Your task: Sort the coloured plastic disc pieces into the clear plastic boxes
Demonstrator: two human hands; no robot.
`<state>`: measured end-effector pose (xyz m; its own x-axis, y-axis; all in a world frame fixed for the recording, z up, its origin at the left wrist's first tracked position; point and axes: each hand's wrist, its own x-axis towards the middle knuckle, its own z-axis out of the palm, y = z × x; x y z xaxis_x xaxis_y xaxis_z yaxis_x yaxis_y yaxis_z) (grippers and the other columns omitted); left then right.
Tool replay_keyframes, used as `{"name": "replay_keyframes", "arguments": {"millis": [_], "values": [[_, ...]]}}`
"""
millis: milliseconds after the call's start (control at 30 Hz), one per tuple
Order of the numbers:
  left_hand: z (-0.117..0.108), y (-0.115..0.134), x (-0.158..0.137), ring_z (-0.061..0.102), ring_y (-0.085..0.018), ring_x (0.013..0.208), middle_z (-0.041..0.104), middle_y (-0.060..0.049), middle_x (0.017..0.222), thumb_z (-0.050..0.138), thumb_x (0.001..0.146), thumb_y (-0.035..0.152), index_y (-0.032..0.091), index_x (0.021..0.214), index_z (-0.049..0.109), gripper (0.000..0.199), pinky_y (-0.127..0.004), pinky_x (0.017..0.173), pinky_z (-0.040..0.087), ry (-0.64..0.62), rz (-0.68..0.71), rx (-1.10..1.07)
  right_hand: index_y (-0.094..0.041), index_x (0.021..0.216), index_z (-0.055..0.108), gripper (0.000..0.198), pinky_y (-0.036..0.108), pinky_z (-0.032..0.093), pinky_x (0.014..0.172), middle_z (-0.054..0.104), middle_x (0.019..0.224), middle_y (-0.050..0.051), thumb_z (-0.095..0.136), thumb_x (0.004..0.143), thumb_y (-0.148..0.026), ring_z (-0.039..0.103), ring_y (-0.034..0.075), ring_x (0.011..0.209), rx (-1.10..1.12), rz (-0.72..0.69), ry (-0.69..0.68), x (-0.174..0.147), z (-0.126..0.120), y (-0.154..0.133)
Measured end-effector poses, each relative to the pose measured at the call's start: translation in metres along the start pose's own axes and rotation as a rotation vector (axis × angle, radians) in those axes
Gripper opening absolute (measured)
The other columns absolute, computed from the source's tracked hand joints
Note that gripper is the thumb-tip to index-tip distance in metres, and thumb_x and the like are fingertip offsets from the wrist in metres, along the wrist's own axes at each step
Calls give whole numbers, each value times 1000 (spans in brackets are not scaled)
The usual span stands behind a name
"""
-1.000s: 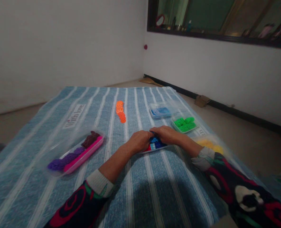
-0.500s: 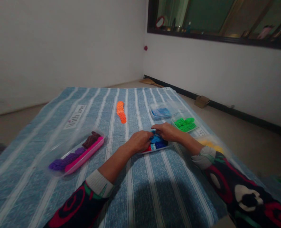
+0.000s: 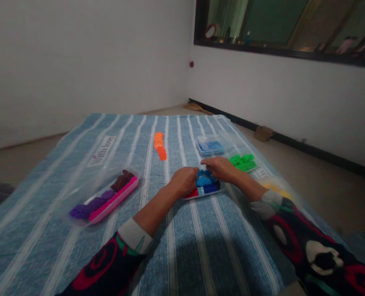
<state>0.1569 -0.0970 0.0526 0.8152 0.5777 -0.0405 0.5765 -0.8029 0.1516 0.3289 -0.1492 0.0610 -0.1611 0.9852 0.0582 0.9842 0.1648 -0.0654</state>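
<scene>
Both hands work over a shallow clear tray holding lumps of bumpy, clay-like material. Light blue lumps show between the hands. Dark blue, white and red pieces lie along the tray's near side. My left hand is curled closed at the tray's left side, its fingertips hidden. My right hand is bent over the far right of the tray, fingers closed together; whatever they pinch is hidden. An orange strip of similar material lies on the striped cloth beyond the hands.
A long clear box with purple, brown and pink material sits at left. To the right are a lidded blue container, green lumps in a tray, and yellow pieces beside my right forearm. The table's far edge meets a corner.
The view has shifted slightly. My hands have drawn a little apart over the tray, so more of the light blue material shows between them. The other containers stay in place.
</scene>
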Motion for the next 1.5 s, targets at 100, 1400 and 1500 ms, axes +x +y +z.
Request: {"name": "replay_keyframes", "arguments": {"millis": [100, 1400, 1500], "values": [[0, 9, 3, 67, -29, 93, 71, -14, 95, 41, 87, 26, 18, 100, 63, 27, -35, 74, 50, 14, -56, 11, -20, 112, 65, 30, 31, 47, 79, 69, 111, 12, 47, 88, -17, 64, 25, 102, -182, 63, -71, -2, -7, -6], [9, 6, 12, 64, -21, 101, 71, -7, 103, 53, 79, 14, 18, 110, 51, 32, -27, 81, 46, 19, -83, -272, -21, 114, 65, 33, 33, 47, 71, 71, 97, 17, 41, 92, -21, 67, 29, 93, -264, 5, -186, 1, -3, -17], [6, 9, 9, 64, -21, 102, 71, -8, 104, 53, 78, 15, 18, 113, 49, 35, -28, 81, 46, 11, -108, -255, -20, 113, 66, 32, 31, 47, 72, 72, 96, 16, 42, 93, -21, 67, 27, 93, -270, -28, -203, 2, -3, -16]]}}
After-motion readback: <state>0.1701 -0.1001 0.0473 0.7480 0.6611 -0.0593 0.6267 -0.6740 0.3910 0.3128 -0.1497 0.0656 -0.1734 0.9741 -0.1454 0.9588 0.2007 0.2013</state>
